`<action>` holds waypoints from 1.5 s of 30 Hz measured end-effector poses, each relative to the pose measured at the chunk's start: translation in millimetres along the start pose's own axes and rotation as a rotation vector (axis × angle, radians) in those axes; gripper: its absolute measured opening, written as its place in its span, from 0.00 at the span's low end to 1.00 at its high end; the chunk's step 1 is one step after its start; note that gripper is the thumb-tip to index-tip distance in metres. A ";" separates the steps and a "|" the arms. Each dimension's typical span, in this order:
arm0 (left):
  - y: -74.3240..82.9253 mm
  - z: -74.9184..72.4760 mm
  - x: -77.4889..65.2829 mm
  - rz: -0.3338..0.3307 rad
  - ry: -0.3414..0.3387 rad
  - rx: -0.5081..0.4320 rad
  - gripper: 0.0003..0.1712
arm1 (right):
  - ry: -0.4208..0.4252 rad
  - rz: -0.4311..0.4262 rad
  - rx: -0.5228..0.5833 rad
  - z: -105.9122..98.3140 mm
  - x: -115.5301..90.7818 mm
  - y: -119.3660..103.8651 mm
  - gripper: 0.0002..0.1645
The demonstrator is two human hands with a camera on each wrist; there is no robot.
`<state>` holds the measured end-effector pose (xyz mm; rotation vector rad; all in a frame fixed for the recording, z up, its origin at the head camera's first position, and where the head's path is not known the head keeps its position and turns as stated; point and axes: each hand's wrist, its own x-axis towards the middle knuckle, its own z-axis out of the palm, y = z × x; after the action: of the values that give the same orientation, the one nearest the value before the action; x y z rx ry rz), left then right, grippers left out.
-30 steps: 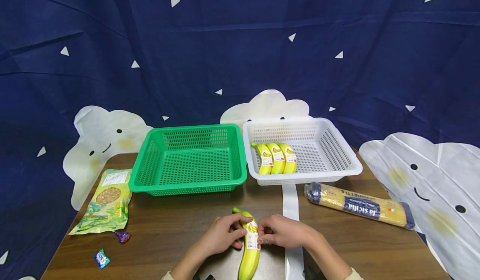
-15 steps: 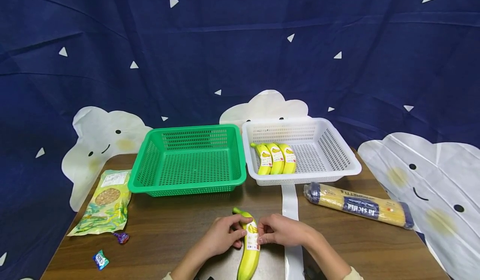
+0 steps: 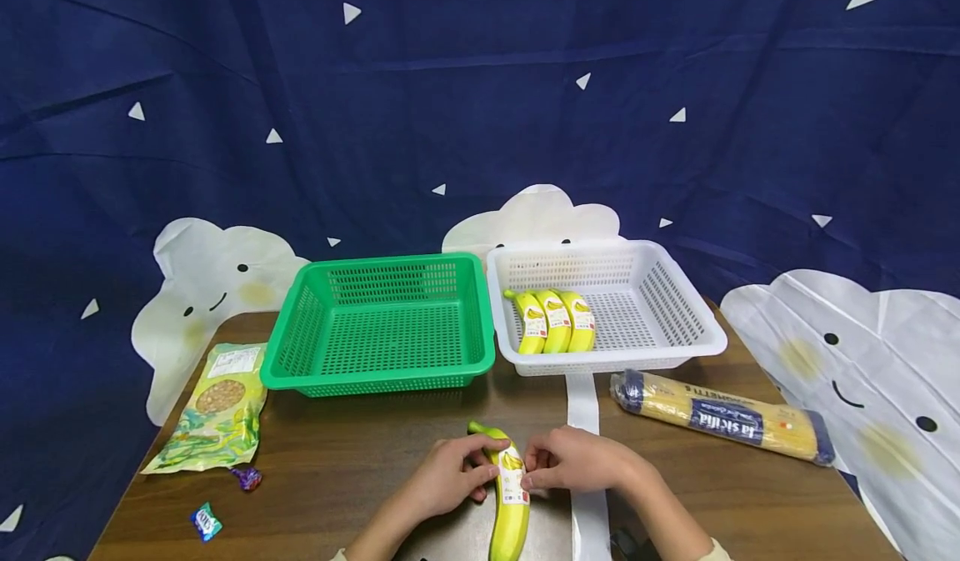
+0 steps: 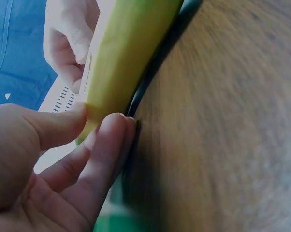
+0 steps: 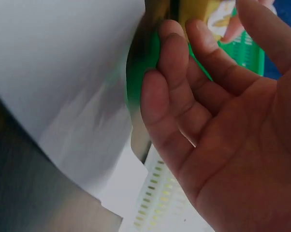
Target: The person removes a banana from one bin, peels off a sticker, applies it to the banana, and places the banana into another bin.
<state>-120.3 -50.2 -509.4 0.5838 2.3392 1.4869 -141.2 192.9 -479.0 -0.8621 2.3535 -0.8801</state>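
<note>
A yellow banana [image 3: 511,532] with a green stem end lies lengthwise on the table in the head view, a printed white label [image 3: 513,488] along its upper side. My left hand [image 3: 459,473] grips it from the left, thumb and curled fingers on the banana [image 4: 123,58] in the left wrist view. From the other side my right hand [image 3: 573,461], fingers loosely bent, touches the label's right edge with its fingertips. In the right wrist view the right hand [image 5: 232,125] shows a hollow palm, thumb and forefinger apart near the labelled banana [image 5: 196,12].
Behind stand a green basket [image 3: 382,384] and a white basket [image 3: 626,357] with several labelled bananas [image 3: 557,332]. A spaghetti pack [image 3: 723,418] lies right; a snack bag [image 3: 217,415] and two small wrapped sweets [image 3: 205,521] lie left. A white strip [image 3: 587,511] runs down the table.
The whole head view has shifted slightly downward and to the right. Both hands stay at the banana, with hardly any movement relative to it.
</note>
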 end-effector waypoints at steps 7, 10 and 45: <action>-0.2 -2.8 3.2 0.051 0.029 0.056 0.16 | 0.205 0.100 -0.070 2.6 2.4 -3.8 0.21; -1.1 -4.0 4.0 0.053 0.016 0.051 0.17 | 0.217 0.100 -0.020 6.5 6.4 -7.2 0.28; 51.4 -57.1 96.4 0.405 0.311 0.939 0.20 | 0.296 0.164 0.276 13.8 3.1 -11.1 0.29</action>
<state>-221.6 -28.1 -442.8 1.1569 3.2685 0.5027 -130.6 178.5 -481.1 -0.4459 2.4235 -1.2973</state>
